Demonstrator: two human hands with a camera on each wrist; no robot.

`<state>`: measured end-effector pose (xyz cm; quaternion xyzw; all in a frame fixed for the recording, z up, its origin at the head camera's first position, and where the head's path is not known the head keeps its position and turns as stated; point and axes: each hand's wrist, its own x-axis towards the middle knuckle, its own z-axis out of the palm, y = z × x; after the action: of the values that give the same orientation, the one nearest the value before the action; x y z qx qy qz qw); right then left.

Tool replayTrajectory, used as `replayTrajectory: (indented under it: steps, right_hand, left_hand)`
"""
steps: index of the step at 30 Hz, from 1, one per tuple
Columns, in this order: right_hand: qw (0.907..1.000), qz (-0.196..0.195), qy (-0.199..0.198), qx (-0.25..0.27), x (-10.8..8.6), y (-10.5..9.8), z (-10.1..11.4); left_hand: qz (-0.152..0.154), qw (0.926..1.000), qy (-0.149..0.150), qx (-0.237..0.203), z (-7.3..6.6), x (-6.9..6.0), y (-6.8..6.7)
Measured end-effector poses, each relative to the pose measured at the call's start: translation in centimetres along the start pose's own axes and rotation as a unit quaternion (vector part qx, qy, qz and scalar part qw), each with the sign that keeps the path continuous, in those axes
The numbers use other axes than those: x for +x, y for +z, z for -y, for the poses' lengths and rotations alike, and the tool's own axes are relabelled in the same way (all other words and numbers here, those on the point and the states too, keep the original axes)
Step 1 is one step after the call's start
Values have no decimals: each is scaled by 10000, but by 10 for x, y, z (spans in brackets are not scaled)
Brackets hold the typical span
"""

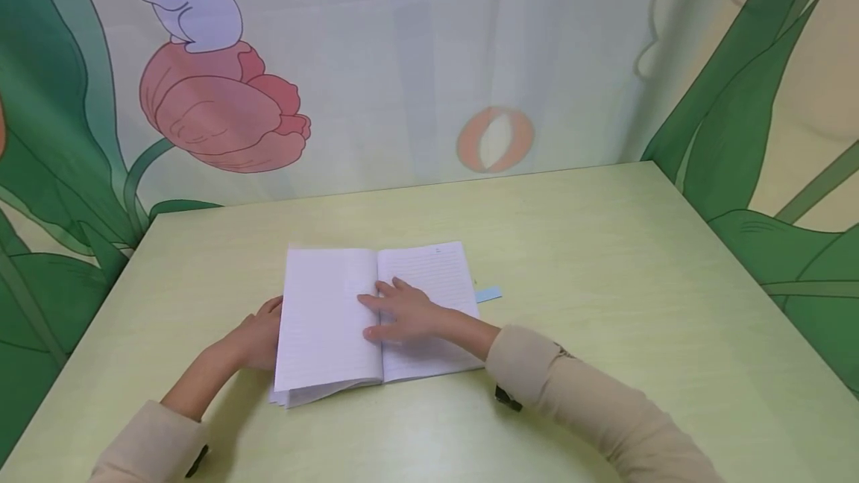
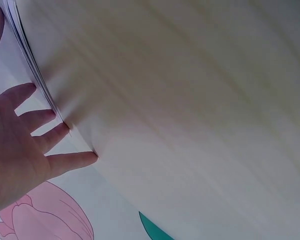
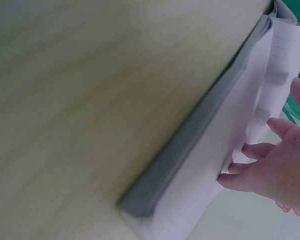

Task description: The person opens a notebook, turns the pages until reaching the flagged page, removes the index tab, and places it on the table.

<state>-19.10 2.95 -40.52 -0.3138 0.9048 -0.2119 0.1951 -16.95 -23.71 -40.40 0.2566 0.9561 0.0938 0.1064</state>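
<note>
On the counter (image 1: 604, 282), left of centre, a notebook (image 1: 329, 319) is being held spread. Its fold (image 1: 382, 367) is being spanned by the right hand (image 1: 406, 315), fingers splayed, presumably for flatness; left page edges (image 2: 32, 55) are being touched by the straight-fingered left hand (image 1: 258, 338), seemingly as support.

Notebook (image 1: 335, 334), open on the table (image 1: 604, 304), its white, lined pages facing up; leaves slightly separated at the near left corner, right page nearly flat.

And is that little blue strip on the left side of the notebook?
No, in the head view the blue strip shows at the right edge of the notebook.
</note>
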Motion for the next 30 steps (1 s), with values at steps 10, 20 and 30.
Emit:
replayTrajectory:
  steps: [10,20,30]
  right_hand:
    - [9980,41,199,-606,-2,5,9]
    - [9938,50,302,-1069,-2,9,12]
    - [9927,74,348,-1153,-3,11,15]
  left_hand:
    - [-309,9981,524,59,10,-2,1]
    - [-34,9991,-88,-412,16,-9,-8]
    - [-659,9963,-408,-383,10,-11,-18]
